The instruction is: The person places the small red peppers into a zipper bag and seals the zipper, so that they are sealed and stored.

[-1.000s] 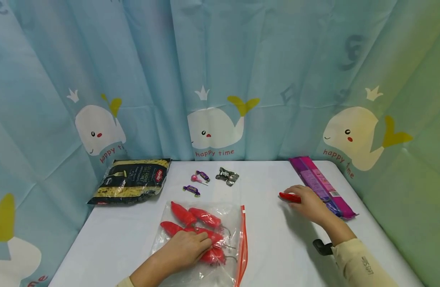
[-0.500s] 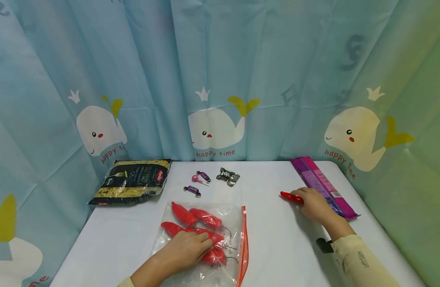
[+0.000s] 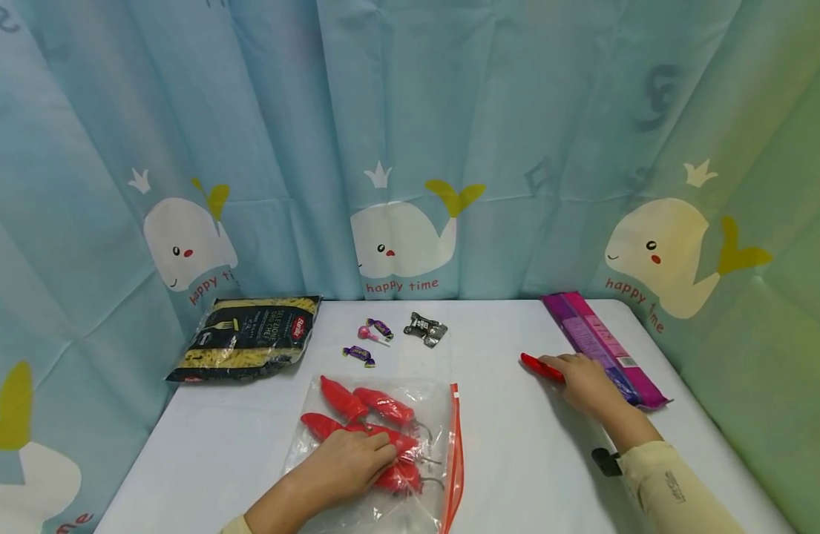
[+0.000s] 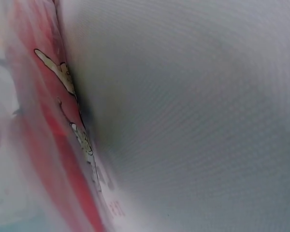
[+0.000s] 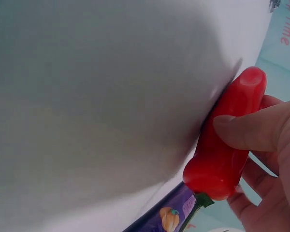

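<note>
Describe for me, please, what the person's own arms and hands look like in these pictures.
The left hand and right hand wear no gloves. Both arms have pale yellow sleeves; only a corner of the left sleeve shows. The right sleeve carries blurred dark lettering, and a small black device sticks out beside its cuff.

The blue curtain [image 3: 396, 96] is showing "happy time" in red beneath its printed whales [image 3: 401, 237]; the black packet [image 3: 246, 337] is bearing "Barilla" and "SELEZIONE ORO CHEF". The sleeve's [image 3: 677, 489] lettering is staying unreadable.
</note>
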Demonstrator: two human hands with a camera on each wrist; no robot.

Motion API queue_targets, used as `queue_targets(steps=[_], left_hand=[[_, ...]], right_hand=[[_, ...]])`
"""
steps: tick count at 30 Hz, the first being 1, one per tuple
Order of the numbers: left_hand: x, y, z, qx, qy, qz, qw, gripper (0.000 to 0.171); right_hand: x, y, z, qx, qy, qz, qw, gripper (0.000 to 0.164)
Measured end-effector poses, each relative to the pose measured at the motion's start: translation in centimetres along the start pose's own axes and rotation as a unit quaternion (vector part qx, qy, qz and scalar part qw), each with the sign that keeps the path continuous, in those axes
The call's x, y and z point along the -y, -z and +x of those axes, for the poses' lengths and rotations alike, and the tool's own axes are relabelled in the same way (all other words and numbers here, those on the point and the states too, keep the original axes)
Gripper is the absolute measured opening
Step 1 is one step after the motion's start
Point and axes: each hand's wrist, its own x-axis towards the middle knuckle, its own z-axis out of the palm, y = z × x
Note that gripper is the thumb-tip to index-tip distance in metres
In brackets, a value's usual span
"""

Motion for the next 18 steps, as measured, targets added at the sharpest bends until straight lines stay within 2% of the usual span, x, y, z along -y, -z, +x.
queue_targets(steps=[6,13,18], left_hand=[[0.1,-0.1,0.1,0.005,0.001,-0.007,1.0,0.008],[0.1,-0.2,0.0,-0.022,-0.013,0.015,0.9996,0.013],[0.0,-0.2,0.1,-0.006,-0.008,0.0,1.0,0.012]], right_hand=[[1.9,0.2,-1.9,-0.013,0.004,0.027,1.0,0.053],[5.7,-0.1,-4.1,-0.021,0.074,0.077,0.994,0.051],[8.3,-0.6,-5.4,0.002,0.116,0.09,0.989,0.054]])
